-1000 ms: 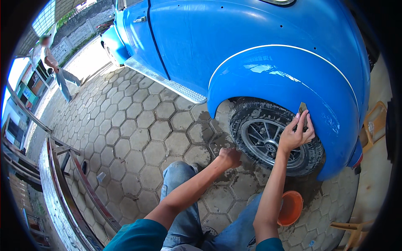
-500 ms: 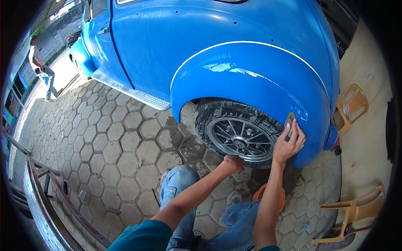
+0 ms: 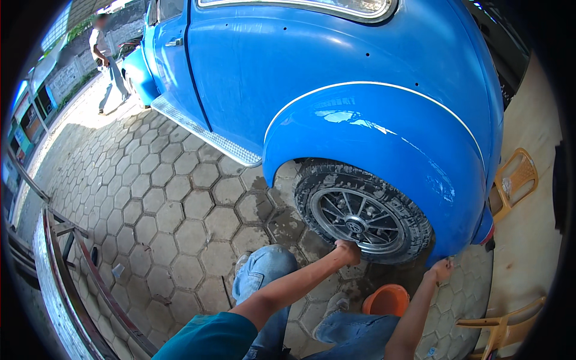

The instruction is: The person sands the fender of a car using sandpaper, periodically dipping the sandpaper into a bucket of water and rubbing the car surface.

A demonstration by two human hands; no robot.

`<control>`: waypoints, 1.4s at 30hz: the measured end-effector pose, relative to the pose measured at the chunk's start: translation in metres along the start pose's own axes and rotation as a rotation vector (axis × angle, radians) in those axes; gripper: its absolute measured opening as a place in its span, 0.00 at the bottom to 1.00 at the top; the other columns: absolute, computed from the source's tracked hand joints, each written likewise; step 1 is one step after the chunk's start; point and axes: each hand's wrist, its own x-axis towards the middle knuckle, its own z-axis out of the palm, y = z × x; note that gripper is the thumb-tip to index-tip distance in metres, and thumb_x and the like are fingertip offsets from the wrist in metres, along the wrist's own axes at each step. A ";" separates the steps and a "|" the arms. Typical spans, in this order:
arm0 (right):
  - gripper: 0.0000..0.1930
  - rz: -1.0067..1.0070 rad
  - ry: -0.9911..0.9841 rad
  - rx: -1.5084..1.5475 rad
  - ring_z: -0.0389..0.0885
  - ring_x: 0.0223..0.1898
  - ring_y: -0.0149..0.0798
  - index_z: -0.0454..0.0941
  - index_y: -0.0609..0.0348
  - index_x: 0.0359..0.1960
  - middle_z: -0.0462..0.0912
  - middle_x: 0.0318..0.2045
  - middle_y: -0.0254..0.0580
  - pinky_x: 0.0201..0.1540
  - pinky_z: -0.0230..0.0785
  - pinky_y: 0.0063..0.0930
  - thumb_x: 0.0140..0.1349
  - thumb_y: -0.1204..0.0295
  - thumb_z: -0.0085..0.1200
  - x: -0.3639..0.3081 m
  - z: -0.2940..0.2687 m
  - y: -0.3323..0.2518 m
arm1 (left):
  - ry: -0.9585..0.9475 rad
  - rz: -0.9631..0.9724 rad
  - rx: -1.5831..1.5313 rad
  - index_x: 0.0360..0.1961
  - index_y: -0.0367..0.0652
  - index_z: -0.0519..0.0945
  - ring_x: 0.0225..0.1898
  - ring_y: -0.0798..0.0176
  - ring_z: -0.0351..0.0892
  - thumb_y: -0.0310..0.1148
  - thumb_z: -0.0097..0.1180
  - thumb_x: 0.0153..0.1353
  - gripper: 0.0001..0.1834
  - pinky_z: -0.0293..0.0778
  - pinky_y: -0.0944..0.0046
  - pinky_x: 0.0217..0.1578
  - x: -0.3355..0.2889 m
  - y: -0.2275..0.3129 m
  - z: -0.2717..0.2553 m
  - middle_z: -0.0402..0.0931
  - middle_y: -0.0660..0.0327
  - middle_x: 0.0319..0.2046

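Observation:
My right hand (image 3: 443, 270) is closed at the lower rear edge of the blue car's rear fender (image 3: 384, 120). A small olive-tan pad is in its grip, almost wholly hidden by the fingers now. Beside the lower rim of the rear wheel (image 3: 355, 226), my left hand (image 3: 348, 253) makes a fist; whatever it may hold is hidden. Mud or wet dirt marks the tyre (image 3: 312, 177), and the wheel has a spoked silver rim. Below my right forearm stands an orange bucket (image 3: 387, 299), partly hidden by my leg.
Hexagonal paving (image 3: 174, 210) around the wheel is wet in patches. Tan plastic chairs (image 3: 517, 177) stand by the right wall. A metal-edged rail (image 3: 60, 288) runs along the left. Farther off, a person (image 3: 105, 60) walks near the car's front.
My right hand has moved down from the fender's side to its lower rear edge, and the pad is now mostly out of sight. My view has shifted; the left fist remains by the wheel.

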 end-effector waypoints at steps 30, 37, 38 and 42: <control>0.12 -1.140 0.139 0.444 0.73 0.37 0.38 0.83 0.54 0.47 0.76 0.37 0.38 0.38 0.68 0.34 0.61 0.73 0.59 -0.248 -0.015 -0.199 | 0.129 -0.201 -0.013 0.57 0.53 0.74 0.53 0.52 0.77 0.54 0.51 0.57 0.29 0.75 0.51 0.49 -0.121 -0.118 0.014 0.78 0.56 0.50; 0.16 -1.250 0.009 0.434 0.74 0.40 0.40 0.83 0.48 0.49 0.77 0.38 0.33 0.40 0.67 0.37 0.58 0.75 0.60 -0.306 0.009 -0.202 | 0.194 -0.215 -0.042 0.53 0.51 0.77 0.52 0.51 0.78 0.54 0.51 0.57 0.27 0.76 0.51 0.48 -0.138 -0.150 0.026 0.79 0.53 0.48; 0.16 -1.245 0.008 0.440 0.74 0.40 0.40 0.83 0.48 0.48 0.77 0.38 0.33 0.40 0.67 0.37 0.57 0.75 0.60 -0.308 0.008 -0.202 | 0.189 -0.212 -0.037 0.53 0.51 0.77 0.52 0.51 0.78 0.54 0.51 0.57 0.27 0.76 0.51 0.48 -0.138 -0.150 0.027 0.79 0.53 0.48; 0.17 -1.264 0.028 0.364 0.74 0.42 0.38 0.84 0.40 0.46 0.77 0.38 0.25 0.39 0.65 0.36 0.56 0.75 0.62 -0.293 0.001 -0.199 | 0.198 -0.181 0.028 0.51 0.48 0.79 0.48 0.50 0.80 0.53 0.51 0.58 0.26 0.77 0.51 0.44 -0.137 -0.126 0.016 0.81 0.51 0.43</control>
